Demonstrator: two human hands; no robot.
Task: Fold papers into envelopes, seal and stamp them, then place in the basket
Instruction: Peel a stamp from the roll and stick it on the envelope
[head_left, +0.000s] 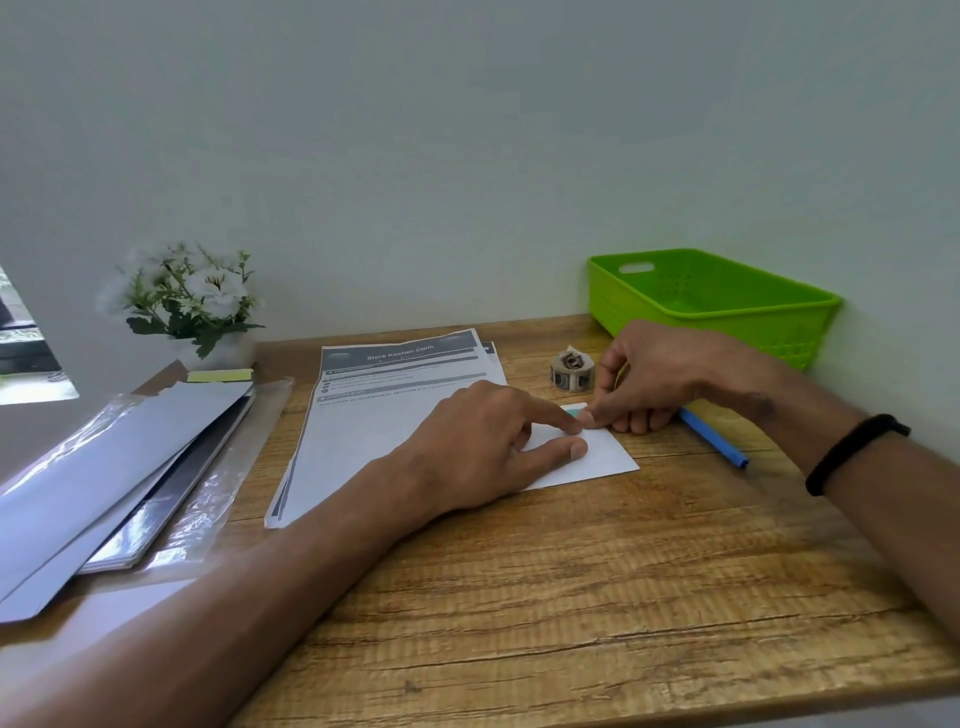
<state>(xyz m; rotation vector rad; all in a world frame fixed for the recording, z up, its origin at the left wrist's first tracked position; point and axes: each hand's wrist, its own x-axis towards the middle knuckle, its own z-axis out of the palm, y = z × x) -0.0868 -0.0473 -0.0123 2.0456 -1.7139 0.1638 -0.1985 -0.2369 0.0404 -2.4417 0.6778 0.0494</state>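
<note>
Both hands meet over one white envelope (597, 457) lying flat on the wooden desk (571, 597), partly on top of the printed papers (374, 415). My left hand (483, 447) lies palm down on the envelope, index finger and thumb stretched forward and pressing it. My right hand (660, 374) comes in from the right with fingers curled, its fingertips pinching at a small teal stamp (575, 411) on the envelope's far corner, right against my left index tip. I count one roll of stamps (571, 370) just behind the envelope, one blue pen (714, 439) partly under my right hand, one green basket (717, 306) at the far right by the wall, one potted plant (192, 301) at the far left. A stack of envelopes in clear wrap (130, 467) sits left; I can't count them. One black band (852, 452) circles my right wrist.
</note>
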